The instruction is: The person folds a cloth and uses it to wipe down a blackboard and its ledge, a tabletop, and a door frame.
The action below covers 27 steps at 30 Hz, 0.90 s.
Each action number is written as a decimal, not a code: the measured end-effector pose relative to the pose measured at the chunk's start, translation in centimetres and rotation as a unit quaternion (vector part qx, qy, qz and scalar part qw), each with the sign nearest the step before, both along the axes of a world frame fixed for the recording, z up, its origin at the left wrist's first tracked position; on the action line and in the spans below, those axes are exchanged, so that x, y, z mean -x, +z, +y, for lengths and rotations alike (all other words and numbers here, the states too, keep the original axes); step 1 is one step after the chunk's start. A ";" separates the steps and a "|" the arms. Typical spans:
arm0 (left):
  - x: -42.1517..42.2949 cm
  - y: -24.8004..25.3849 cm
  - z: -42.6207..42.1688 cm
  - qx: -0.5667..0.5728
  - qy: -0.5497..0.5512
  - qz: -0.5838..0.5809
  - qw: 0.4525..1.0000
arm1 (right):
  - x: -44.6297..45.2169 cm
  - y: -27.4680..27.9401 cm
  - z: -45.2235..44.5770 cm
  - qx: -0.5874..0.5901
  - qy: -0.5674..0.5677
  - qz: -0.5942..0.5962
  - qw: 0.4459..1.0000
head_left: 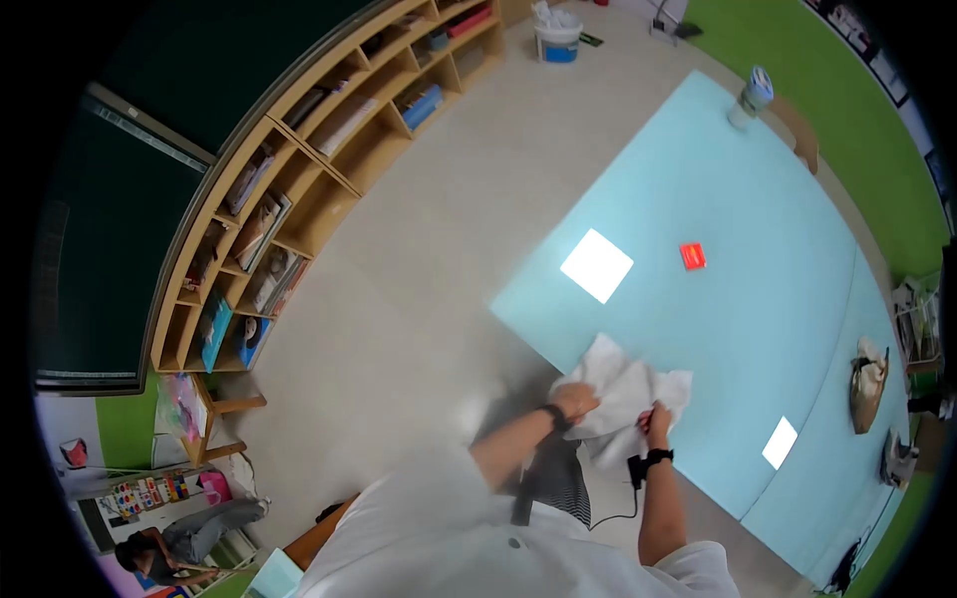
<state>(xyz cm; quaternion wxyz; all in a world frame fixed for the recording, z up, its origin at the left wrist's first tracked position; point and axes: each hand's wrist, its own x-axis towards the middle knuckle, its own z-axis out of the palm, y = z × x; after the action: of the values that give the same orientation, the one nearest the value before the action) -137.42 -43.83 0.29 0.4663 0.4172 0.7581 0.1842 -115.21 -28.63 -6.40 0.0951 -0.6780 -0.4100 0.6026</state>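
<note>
A white cloth hangs bunched over the near corner of the light blue table. My left hand, with a dark band at the wrist, grips its left side and is slightly blurred. On the cloth's right side, my right hand is closed on the lower edge. A black device with a thin cable is strapped to my right wrist. Farther in on the table lies a small red packet.
A bright white square shows on the table; whether paper or reflection I cannot tell. A clear container stands at the far edge, a brown bag at the right. Wooden shelves line the left; a person is lower left.
</note>
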 end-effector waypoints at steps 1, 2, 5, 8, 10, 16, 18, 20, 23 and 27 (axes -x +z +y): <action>2.2 -0.4 -2.4 0.107 -0.015 -0.100 0.989 | 2.2 0.6 -2.3 0.018 -0.015 0.023 0.999; 4.4 0.5 -6.9 0.036 0.019 -0.167 0.985 | 4.4 0.7 -4.3 0.062 0.055 0.018 0.996; 8.3 -7.5 -19.0 -0.145 -0.033 -0.005 0.989 | 13.4 1.3 -11.0 0.203 0.140 0.151 0.957; 14.4 -2.9 -28.5 -0.015 -0.112 0.186 0.976 | 24.5 2.3 -19.6 0.189 0.381 0.131 0.896; 17.6 -0.9 -34.5 0.138 -0.011 0.130 0.982 | 30.0 0.5 -24.9 -0.144 0.679 0.123 0.709; 20.6 10.3 -47.3 0.055 0.472 0.046 0.879 | 39.6 8.0 -34.6 -0.126 0.663 0.134 0.726; 22.0 7.1 -49.7 0.083 0.352 0.211 0.908 | 41.6 12.1 -34.1 -0.067 0.690 0.186 0.697; 23.7 -0.7 -52.9 0.051 0.291 0.382 0.876 | 43.8 14.5 -34.4 -0.112 0.680 0.197 0.697; 26.7 -1.0 -50.9 -0.050 0.358 0.357 0.861 | 47.6 10.6 -33.0 -0.111 0.646 0.206 0.726; 34.7 8.1 -45.8 -0.123 0.639 -0.139 0.746 | 58.7 13.4 -30.4 -0.070 0.541 0.243 0.802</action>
<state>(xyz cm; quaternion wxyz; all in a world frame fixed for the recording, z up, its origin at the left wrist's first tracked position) -172.14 -89.58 8.42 0.2839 -0.1410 0.7452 0.5867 -173.94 -59.07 7.03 -0.1026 -0.1693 -0.7150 0.6705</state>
